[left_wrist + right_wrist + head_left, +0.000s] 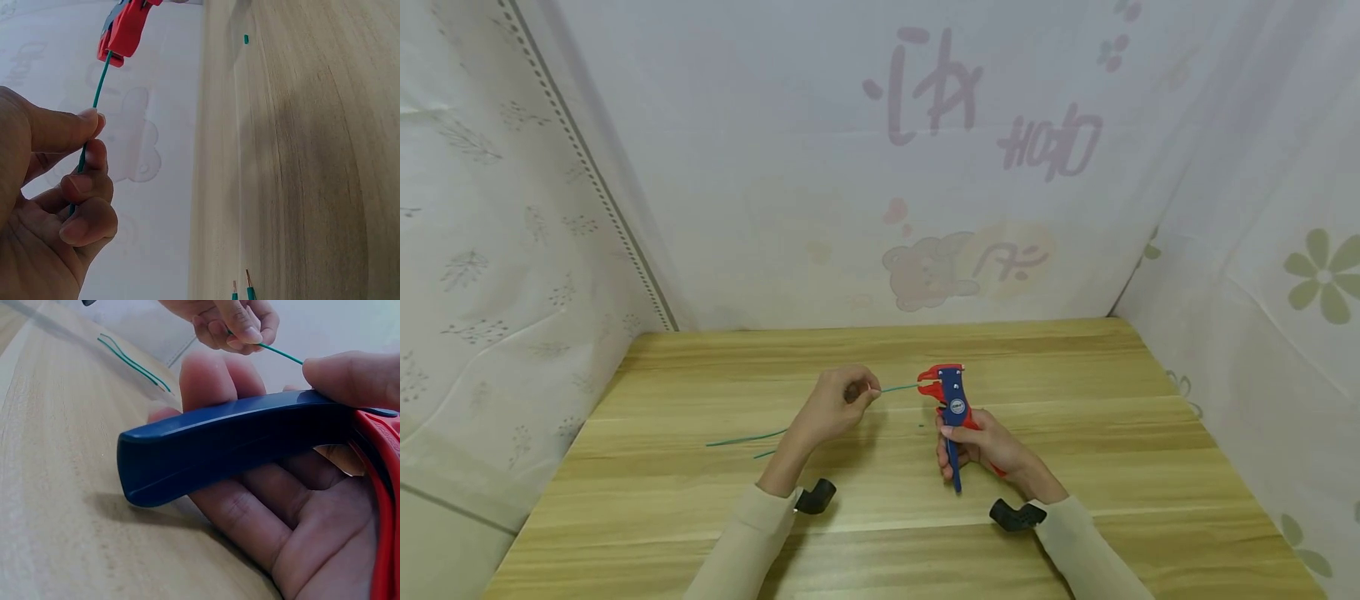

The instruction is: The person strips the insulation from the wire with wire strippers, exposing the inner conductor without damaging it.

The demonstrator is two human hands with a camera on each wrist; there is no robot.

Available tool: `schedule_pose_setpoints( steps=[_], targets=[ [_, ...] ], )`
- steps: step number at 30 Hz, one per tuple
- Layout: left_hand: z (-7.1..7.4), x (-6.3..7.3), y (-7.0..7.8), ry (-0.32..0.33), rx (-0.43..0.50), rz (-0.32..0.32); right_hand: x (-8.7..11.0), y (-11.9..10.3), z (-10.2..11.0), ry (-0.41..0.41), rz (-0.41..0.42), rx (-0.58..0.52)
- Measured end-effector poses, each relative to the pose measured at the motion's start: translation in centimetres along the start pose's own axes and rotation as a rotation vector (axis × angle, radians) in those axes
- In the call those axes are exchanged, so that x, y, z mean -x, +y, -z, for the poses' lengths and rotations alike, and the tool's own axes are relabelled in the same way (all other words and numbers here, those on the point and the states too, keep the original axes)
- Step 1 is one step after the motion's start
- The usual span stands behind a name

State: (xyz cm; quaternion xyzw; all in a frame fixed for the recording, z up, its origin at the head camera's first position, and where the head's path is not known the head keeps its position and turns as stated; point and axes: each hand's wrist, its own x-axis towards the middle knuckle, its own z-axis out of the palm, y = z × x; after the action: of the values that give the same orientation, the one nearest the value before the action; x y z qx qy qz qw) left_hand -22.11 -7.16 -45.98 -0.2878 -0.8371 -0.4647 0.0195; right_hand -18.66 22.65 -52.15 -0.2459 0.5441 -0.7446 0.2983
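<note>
My left hand [838, 404] pinches a thin green wire [100, 84] between thumb and forefinger, its lower length passing behind the curled fingers. The wire's far end meets the red jaws of a wire stripper [956, 392]. Blue body and red handle of that tool lie in my right hand [981, 446], thumb on top and fingers round the blue handle. In the right wrist view the blue handle [225, 437] crosses the palm, standing apart from the red one.
Two green wires with bared copper ends [250, 292] lie on the wooden table [865, 525] at the left. A short green scrap of insulation [246, 39] sits on the table between the hands. Printed curtains [775, 167] stand behind and at both sides.
</note>
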Motion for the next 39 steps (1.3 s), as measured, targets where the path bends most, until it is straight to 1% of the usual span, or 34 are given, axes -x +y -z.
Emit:
schedule_pose_setpoints(
  steps=[3, 6, 13, 19, 32, 39],
  targets=[
    [-0.11, -0.02, 0.06, 0.005, -0.007, -0.010, -0.01, 0.00, -0.03, -0.007, 0.008, 0.008],
    [-0.16, -0.02, 0.13, 0.011, -0.012, -0.014, 0.02, -0.09, -0.13, -0.003, -0.002, 0.017],
    [-0.23, 0.10, 0.22, 0.012, 0.006, -0.002, -0.01, -0.13, -0.17, -0.008, 0.022, 0.038],
    [-0.39, 0.13, 0.16, 0.016, -0.003, -0.013, 0.00, -0.08, -0.21, -0.016, 0.026, 0.041],
    [-0.53, 0.07, 0.35, 0.014, -0.004, -0.032, 0.06, -0.20, -0.81, 0.043, 0.007, 0.056],
    [-0.61, -0.02, 0.46, 0.017, -0.015, -0.039, 0.06, -0.33, -1.01, 0.063, 0.017, 0.062]
  ],
)
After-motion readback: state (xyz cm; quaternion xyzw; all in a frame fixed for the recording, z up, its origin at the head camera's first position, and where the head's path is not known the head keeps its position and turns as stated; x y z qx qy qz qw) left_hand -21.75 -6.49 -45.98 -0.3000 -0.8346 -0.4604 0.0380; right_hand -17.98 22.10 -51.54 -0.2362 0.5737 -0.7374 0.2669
